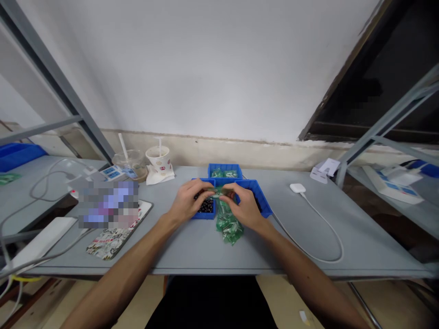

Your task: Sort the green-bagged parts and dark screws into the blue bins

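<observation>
My left hand (188, 200) and my right hand (247, 206) meet above the bins, thumbs and fingertips pinched on a small green plastic bag (217, 192) between them. Below it, a pile of similar green bags (230, 228) with small metal-looking pieces inside lies on the table. Under my left hand, a blue bin (203, 217) contains many small black parts (207, 206). Partly covered by my right hand is another blue bin (263, 201) with dark contents. Behind both stands a third blue bin (224, 166), which holds green packets (230, 174).
To the left are a paper cup (159, 160), a plastic cup (137, 169) and a patterned tablet-like case (115, 237). A white charger (297, 188) with its cable (338, 233) lies right. Power strips (394, 185) and metal frame posts flank the grey table (192, 256).
</observation>
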Tool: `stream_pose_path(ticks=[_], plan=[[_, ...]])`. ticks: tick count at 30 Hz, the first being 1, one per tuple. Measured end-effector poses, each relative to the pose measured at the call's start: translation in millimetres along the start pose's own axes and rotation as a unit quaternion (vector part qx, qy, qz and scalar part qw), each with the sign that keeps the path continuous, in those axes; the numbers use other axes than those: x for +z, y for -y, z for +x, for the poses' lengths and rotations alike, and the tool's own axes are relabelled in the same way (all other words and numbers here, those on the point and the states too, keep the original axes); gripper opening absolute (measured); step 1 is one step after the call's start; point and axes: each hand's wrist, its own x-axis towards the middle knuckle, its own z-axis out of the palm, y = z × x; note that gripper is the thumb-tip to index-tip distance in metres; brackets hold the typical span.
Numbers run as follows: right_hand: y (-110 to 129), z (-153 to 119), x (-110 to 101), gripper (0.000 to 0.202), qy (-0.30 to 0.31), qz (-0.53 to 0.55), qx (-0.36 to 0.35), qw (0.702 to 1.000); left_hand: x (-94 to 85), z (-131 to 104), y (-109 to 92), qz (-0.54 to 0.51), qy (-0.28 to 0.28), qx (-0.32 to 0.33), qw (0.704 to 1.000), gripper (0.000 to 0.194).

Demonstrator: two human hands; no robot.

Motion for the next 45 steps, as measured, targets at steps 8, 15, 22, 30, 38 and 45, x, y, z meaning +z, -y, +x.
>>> stream_pose_path(ticks=[8, 15, 22, 30, 38, 45], plan=[[7, 3, 1, 0.041, -0.008, 0.164, 0.075, 0.984, -1.0, 1, -4, -0.005, -0.006, 0.036, 0.999, 0.015], [6, 0, -4, 0.025, -0.021, 0.138, 0.04, 0.989, -1.5, 2, -4, 0.006, -0.016, 0.027, 0.999, 0.03], [1, 3, -5, 0.014, -0.049, 0.039, -0.007, 0.998, -2.3, 4, -3, 0.02, -0.023, 0.038, 0.999, 0.02], [4, 3, -7, 0.017, -0.038, 0.012, -0.022, 0.999, 0.9, 3, -1, 0.0, -0.002, 0.026, 1.0, 0.006], [-5, -3, 1, 0.024, -0.126, -0.023, -0.059, 0.99, 2.0, -2, 0, -0.019, 0.003, -0.001, 1.0, 0.006], [-13, -2, -9, 0.032, -0.055, -0.109, -0.118, 0.986, 2.6, 1, 1, 0.006, 0.0, 0.008, 1.0, 0.021]])
